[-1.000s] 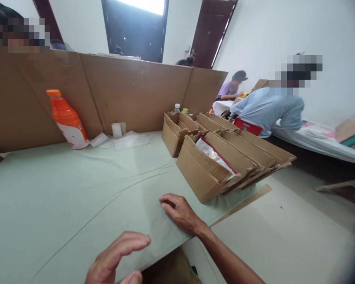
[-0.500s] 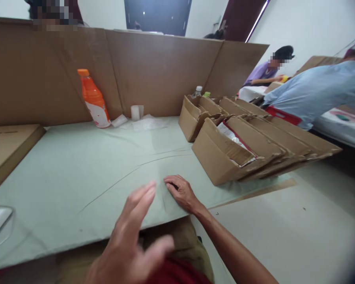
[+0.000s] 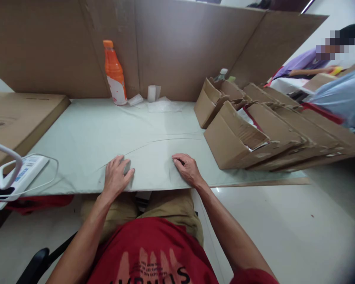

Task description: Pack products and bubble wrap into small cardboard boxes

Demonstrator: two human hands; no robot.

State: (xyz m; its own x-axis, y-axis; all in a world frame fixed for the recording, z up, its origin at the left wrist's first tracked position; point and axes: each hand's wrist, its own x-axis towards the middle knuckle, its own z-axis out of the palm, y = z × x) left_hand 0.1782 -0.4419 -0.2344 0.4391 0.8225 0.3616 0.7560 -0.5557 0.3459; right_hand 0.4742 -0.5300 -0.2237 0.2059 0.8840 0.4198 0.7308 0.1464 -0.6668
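My left hand [image 3: 116,175] lies palm down on the pale green tabletop [image 3: 85,126], near its front edge. Its fingers are spread, the thumb stands apart, and it holds nothing. To the right, my right hand [image 3: 187,167] rests on the same cloth with fingers curled and the thumb tip close to them. Nothing shows in it, though the palm side is hidden. Closest to that hand is an open cardboard box [image 3: 225,144], a short way to its right and not touched.
An orange bottle [image 3: 116,75] stands against the cardboard partition [image 3: 180,47], beside a small white roll [image 3: 152,94] and clear plastic film [image 3: 165,105]. At left are a flat carton [image 3: 26,118] and a white power strip [image 3: 26,173] with cables. Further right, a person's blue sleeve [image 3: 343,94] shows.
My left hand has come down from the air onto the tabletop. My right hand stays resting. The view has tilted down, bringing in my red shirt and the power strip.
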